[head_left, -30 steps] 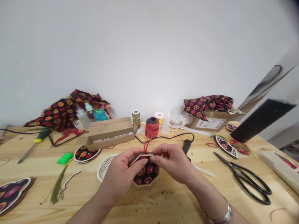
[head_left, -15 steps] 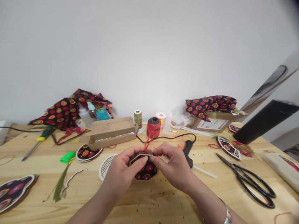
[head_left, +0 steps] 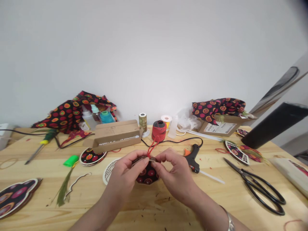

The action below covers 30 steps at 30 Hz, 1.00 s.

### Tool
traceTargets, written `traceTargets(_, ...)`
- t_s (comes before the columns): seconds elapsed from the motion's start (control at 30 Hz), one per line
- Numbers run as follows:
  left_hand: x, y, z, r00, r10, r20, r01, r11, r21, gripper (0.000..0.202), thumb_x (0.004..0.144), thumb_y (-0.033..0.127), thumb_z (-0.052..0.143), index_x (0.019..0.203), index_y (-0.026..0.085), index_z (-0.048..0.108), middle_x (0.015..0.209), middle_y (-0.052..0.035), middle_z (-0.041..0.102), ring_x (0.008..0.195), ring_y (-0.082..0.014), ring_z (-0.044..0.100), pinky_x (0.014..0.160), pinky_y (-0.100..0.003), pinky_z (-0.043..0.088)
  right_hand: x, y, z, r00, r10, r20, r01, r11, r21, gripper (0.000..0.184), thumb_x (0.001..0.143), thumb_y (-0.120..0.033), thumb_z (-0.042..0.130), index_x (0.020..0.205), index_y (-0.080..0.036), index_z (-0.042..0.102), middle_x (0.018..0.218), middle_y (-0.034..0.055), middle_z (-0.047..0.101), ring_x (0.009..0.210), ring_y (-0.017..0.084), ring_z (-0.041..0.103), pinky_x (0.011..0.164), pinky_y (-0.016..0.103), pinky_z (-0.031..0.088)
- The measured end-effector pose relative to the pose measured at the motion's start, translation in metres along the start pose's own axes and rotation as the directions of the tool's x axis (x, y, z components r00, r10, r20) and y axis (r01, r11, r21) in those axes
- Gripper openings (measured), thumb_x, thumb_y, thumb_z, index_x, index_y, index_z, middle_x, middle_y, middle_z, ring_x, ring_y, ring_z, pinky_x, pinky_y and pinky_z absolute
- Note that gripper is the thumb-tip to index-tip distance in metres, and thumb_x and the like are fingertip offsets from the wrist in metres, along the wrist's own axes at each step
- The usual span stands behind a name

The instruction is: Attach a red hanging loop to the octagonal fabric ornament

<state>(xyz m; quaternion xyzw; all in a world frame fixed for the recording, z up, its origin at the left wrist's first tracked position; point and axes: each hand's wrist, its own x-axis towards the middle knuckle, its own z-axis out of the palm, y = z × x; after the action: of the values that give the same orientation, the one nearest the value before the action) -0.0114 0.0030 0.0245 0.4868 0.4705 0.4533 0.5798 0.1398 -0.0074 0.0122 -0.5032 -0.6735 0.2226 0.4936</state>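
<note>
Between my hands is a small polygonal ornament [head_left: 147,175] with a light wooden rim and dark fabric patterned in red and pink circles. My left hand [head_left: 127,171] grips its left side, thumb on the front near the top edge. At the upper right corner, my right hand [head_left: 172,171] pinches the rim between thumb and index finger. A red cord loop [head_left: 152,147] rises from the ornament's top. Part of the ornament is hidden behind my fingers. A pale round lattice piece [head_left: 108,171] lies just left of my left hand.
Behind stand a red thread spool [head_left: 158,131] and an open cardboard box [head_left: 117,138]. A hot glue gun [head_left: 193,158] and black scissors [head_left: 258,189] lie to the right. On the left are a screwdriver [head_left: 40,146], a green tassel [head_left: 65,187] and a fabric-covered piece [head_left: 18,197].
The ornament has tipped slightly, and my left thumb has slid up and left along its top edge. Both hands keep hold of it. The view has shifted a little.
</note>
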Motion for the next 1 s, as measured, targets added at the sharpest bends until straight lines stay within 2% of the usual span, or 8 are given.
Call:
traceTargets(0.2, 0.0, 0.007, -0.002, 0.999, 0.003, 0.037, -0.007, 0.994, 0.112, 0.03, 0.076, 0.037, 0.061, 0.1, 0.02, 0.065, 0.089, -0.0046, 0.071, 0.086, -0.0245, 0.064, 0.071, -0.031, 0.051, 0.0, 0.0, -0.001, 1.0, 0.005, -0.01, -0.005, 1.0, -0.001, 0.006, 0.074, -0.014, 0.062, 0.071, -0.018, 0.063, 0.07, 0.0011, 0.064, 0.069, 0.015, 0.058, 0.065, 0.027, 0.044)
traceTargets(0.27, 0.002, 0.008, -0.004, 0.991, 0.131, -0.034, -0.113, 0.941, 0.319, 0.034, 0.076, 0.039, 0.061, 0.104, 0.021, 0.065, 0.102, -0.0069, 0.07, 0.098, -0.0276, 0.061, 0.081, -0.036, 0.049, 0.001, 0.0, -0.003, 0.999, 0.026, -0.025, -0.026, 1.0, -0.006, 0.005, 0.074, -0.015, 0.061, 0.071, -0.018, 0.063, 0.07, 0.0012, 0.064, 0.068, 0.015, 0.058, 0.065, 0.027, 0.044)
traceTargets(0.33, 0.004, 0.007, -0.006, 0.941, 0.326, -0.089, -0.231, 0.814, 0.533, 0.035, 0.076, 0.039, 0.06, 0.108, 0.023, 0.065, 0.118, -0.0074, 0.063, 0.112, -0.0288, 0.053, 0.094, -0.038, 0.041, 0.003, 0.0, -0.006, 0.998, 0.043, -0.046, -0.043, 0.999, -0.007, 0.005, 0.075, -0.016, 0.061, 0.071, -0.018, 0.064, 0.069, 0.0016, 0.064, 0.068, 0.016, 0.058, 0.065, 0.028, 0.044)
traceTargets(0.4, 0.006, 0.005, -0.009, 0.92, 0.383, -0.083, -0.253, 0.743, 0.619, 0.038, 0.077, 0.04, 0.059, 0.112, 0.024, 0.063, 0.132, -0.0063, 0.054, 0.114, -0.0285, 0.051, 0.096, -0.039, 0.04, 0.004, 0.0, -0.008, 0.997, 0.05, -0.063, -0.05, 0.999, -0.009, 0.005, 0.076, -0.017, 0.061, 0.072, -0.019, 0.064, 0.069, 0.002, 0.065, 0.068, 0.016, 0.058, 0.065, 0.029, 0.044)
traceTargets(0.53, 0.008, 0.001, -0.011, 0.984, 0.174, -0.024, -0.134, 0.828, 0.544, 0.046, 0.076, 0.045, 0.06, 0.117, 0.026, 0.061, 0.143, -0.0053, 0.041, 0.12, -0.0302, 0.048, 0.095, -0.039, 0.043, 0.005, 0.001, -0.008, 0.997, -0.007, -0.073, 0.005, 0.999, -0.037, 0.007, 0.076, -0.016, 0.06, 0.071, -0.019, 0.063, 0.068, 0.0021, 0.064, 0.069, 0.017, 0.057, 0.066, 0.03, 0.043)
traceTargets(0.67, 0.008, 0.003, -0.01, 0.986, 0.158, 0.048, -0.162, 0.87, 0.466, 0.046, 0.076, 0.042, 0.061, 0.12, 0.027, 0.059, 0.149, -0.0028, 0.031, 0.133, -0.0284, 0.031, 0.105, -0.04, 0.032, 0.003, 0.002, -0.004, 0.995, -0.083, -0.059, 0.079, 0.995, -0.06, 0.008, 0.077, -0.014, 0.058, 0.072, -0.019, 0.062, 0.07, 0.0022, 0.063, 0.07, 0.016, 0.057, 0.066, 0.029, 0.043)
traceTargets(0.87, 0.008, 0.004, -0.011, 0.992, 0.09, 0.092, -0.12, 0.911, 0.396, 0.042, 0.08, 0.039, 0.059, 0.12, 0.028, 0.058, 0.14, -0.003, 0.046, 0.13, -0.0255, 0.038, 0.105, -0.038, 0.033, 0.001, 0.001, -0.002, 0.991, -0.121, -0.06, 0.117, 0.991, -0.064, 0.008, 0.077, -0.013, 0.058, 0.072, -0.019, 0.06, 0.07, 0.0018, 0.061, 0.07, 0.016, 0.056, 0.065, 0.029, 0.043)
traceTargets(1.0, 0.005, 0.005, -0.013, 0.986, -0.06, 0.154, 0.012, 0.954, 0.299, 0.046, 0.081, 0.042, 0.057, 0.125, 0.029, 0.053, 0.133, -0.006, 0.053, 0.113, -0.0288, 0.055, 0.082, -0.038, 0.053, 0.001, 0.001, -0.003, 0.991, -0.127, -0.053, 0.123, 0.99, -0.073, 0.008, 0.077, -0.013, 0.058, 0.073, -0.019, 0.06, 0.069, 0.0021, 0.061, 0.07, 0.016, 0.055, 0.066, 0.029, 0.043)
